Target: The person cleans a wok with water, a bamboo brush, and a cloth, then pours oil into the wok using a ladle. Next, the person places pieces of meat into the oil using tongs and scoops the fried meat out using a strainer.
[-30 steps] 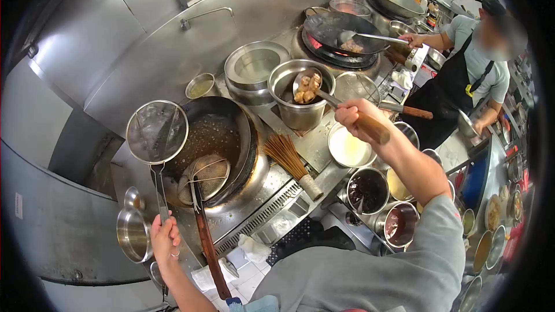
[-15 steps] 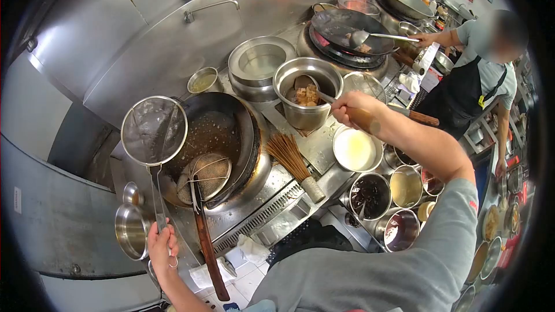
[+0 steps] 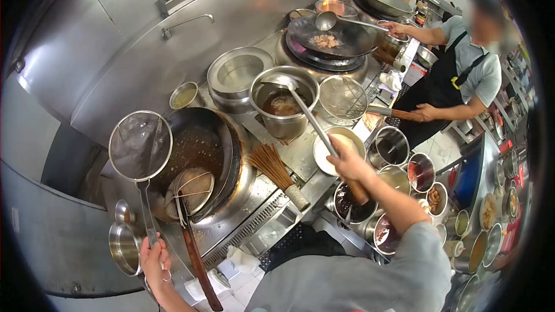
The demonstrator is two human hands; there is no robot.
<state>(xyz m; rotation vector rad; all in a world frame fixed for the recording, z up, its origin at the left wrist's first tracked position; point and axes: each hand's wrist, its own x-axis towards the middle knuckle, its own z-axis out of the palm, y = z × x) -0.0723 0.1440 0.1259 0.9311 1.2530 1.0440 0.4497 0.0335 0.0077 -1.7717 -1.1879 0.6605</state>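
My right hand [image 3: 348, 159] is wrapped round a long ladle [image 3: 312, 121] near its wooden grip. The ladle's bowl is tilted over the far rim of a deep steel pot [image 3: 282, 130] with brown, foamy liquid; whether chunks are in the liquid is unclear. At the lower left, my left hand [image 3: 154, 260] is closed on the handle of a round fine-mesh strainer [image 3: 140, 145]. That strainer is held up by the left edge of a big wok [image 3: 228, 164] with dark oil. A second strainer [image 3: 195, 189], wooden-handled, rests in the wok.
A bamboo brush [image 3: 272, 167] lies right of the wok. Beyond the pot, a co-worker [image 3: 445, 89] holds a ladle over a smaller wok [image 3: 358, 40] with flame behind, and touches a wire skimmer [image 3: 343, 97]. Sauce pots [image 3: 421, 171] crowd the right.
The ladle held brown chunks; now its bowl is turned and they are out of it. My right hand came nearer. The co-worker's ladle rose, a flame appeared, and their other hand reached the skimmer.
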